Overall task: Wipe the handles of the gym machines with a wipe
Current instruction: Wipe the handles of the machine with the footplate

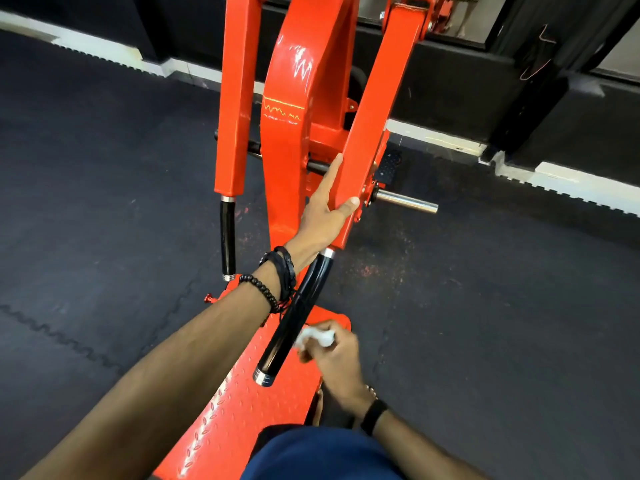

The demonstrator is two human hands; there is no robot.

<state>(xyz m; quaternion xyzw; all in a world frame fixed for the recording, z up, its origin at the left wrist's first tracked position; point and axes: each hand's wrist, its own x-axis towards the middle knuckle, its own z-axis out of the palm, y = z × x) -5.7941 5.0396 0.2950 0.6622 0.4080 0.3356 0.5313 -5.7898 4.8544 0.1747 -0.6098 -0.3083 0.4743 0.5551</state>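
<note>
- Our right hand (332,355) was curled around a crumpled white wipe (317,337), pinching it between the fingers and pressing it against the lower part of the long black glossy cylindrical handle (294,317) on the right side of the machine.
- Our left hand (325,209) was spread on the right orange painted steel arm (374,109) just above that handle, with the index finger laid straight up along the arm's inner edge and the thumb hooked across its lower face; the other fingers were hidden behind the arm.
- Our left wrist carried a black beaded bracelet (259,289) and black cord bands (282,265); our right wrist carried a black band (374,415).
- The wiped handle slanted down towards us and ended in a silver ring above the orange diamond-pattern tread plate (221,407).
- A second, shorter black handle (228,237) hung from the left orange arm (235,98), well apart from both hands.
- A chrome peg (407,202) stuck out sideways just right of our left hand.
- Dark interlocking rubber floor mats (86,220) lay around the machine.
</note>
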